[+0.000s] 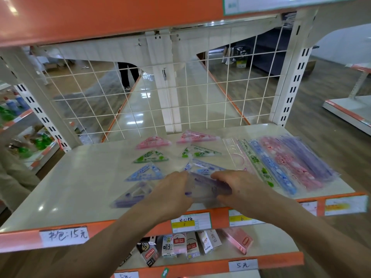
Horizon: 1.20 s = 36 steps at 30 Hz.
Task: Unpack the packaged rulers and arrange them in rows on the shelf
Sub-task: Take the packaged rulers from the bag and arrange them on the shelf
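hands: left hand and right hand both gripping the purple ruler, one end each | spot: low over shelf front edge | triangle rulers in rows at 11 o'clock | long rulers at 2 o'clock

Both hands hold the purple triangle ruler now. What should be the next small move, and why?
Probably set the purple triangle ruler flat on the shelf just before the blue triangle, then let the left hand and right hand release. The neighbouring column already ends in a purple piece; this one lacks it.
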Each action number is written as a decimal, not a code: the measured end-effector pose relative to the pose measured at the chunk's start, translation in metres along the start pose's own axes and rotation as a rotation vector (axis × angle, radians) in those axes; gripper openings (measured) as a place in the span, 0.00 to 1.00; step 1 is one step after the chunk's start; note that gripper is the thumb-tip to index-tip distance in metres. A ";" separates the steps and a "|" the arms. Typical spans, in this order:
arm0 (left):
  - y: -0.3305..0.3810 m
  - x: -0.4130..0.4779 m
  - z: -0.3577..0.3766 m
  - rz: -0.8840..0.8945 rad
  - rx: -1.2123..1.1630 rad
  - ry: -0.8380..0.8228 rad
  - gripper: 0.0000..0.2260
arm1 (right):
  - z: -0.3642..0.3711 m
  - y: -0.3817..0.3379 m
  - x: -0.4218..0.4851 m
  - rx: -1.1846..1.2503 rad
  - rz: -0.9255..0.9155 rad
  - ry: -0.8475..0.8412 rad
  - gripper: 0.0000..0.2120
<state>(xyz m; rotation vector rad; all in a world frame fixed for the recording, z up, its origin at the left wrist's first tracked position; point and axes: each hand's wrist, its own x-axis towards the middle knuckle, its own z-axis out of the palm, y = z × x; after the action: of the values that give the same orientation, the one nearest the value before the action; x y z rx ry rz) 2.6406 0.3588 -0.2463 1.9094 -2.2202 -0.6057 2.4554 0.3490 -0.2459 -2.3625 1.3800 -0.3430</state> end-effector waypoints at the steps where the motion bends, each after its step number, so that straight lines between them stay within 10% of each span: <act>1: 0.001 0.000 -0.001 0.009 0.017 -0.003 0.03 | 0.001 0.000 0.001 -0.006 0.003 -0.006 0.07; 36: 0.011 0.006 -0.012 0.000 0.185 -0.188 0.12 | -0.002 -0.012 0.019 -0.186 0.026 -0.191 0.14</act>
<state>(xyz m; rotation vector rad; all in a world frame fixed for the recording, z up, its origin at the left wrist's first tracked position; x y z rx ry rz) 2.6342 0.3513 -0.2322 2.0142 -2.4707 -0.6228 2.4727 0.3373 -0.2385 -2.4481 1.4025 0.0206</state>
